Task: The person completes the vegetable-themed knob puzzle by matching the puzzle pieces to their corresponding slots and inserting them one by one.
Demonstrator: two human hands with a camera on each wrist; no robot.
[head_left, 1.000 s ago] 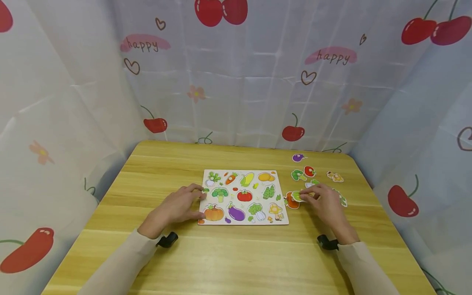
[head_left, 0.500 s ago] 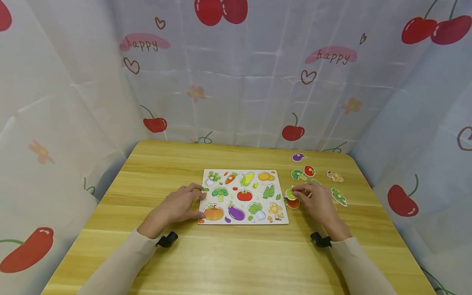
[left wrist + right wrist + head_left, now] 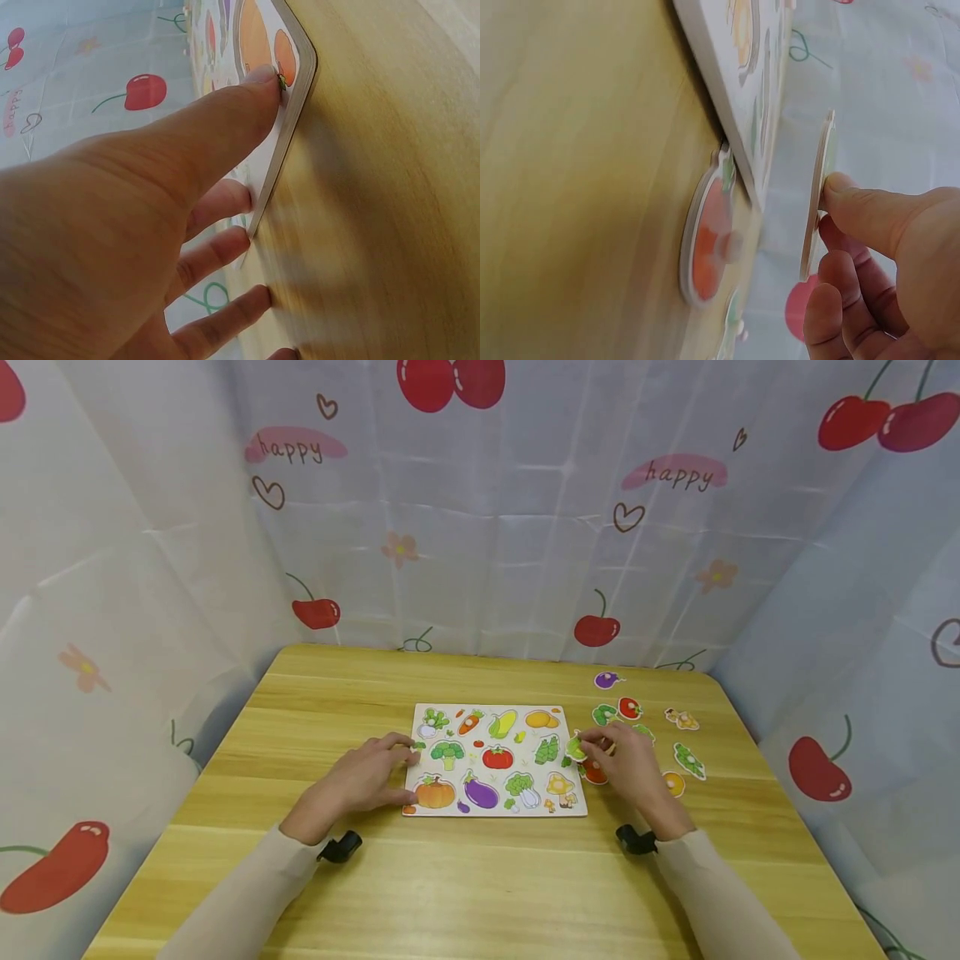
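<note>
A flat vegetable puzzle board (image 3: 487,814) with printed pictures lies on the table. My left hand (image 3: 360,781) rests at its left edge: in the left wrist view, the thumb (image 3: 232,105) lies on the front corner, with the other fingers spread along the side. Just above the board's right edge, my right hand (image 3: 630,768) pinches a green vegetable puzzle piece (image 3: 575,747) between thumb and fingers. The right wrist view shows this piece (image 3: 819,195) edge-on and raised, tilted steeply. Below it, an orange-red knobbed piece (image 3: 711,240) lies beside the board.
Right of the board lie several loose pieces, among them an eggplant (image 3: 606,680), a tomato (image 3: 630,708), a broccoli (image 3: 603,714), a mushroom (image 3: 684,719), a green one (image 3: 688,760) and a round orange one (image 3: 673,784). Patterned curtains (image 3: 480,552) surround the wooden table (image 3: 480,877).
My right hand has carried the green piece leftward from over the loose pieces to the board's right edge, uncovering the round orange piece. The left hand has stayed in place.
</note>
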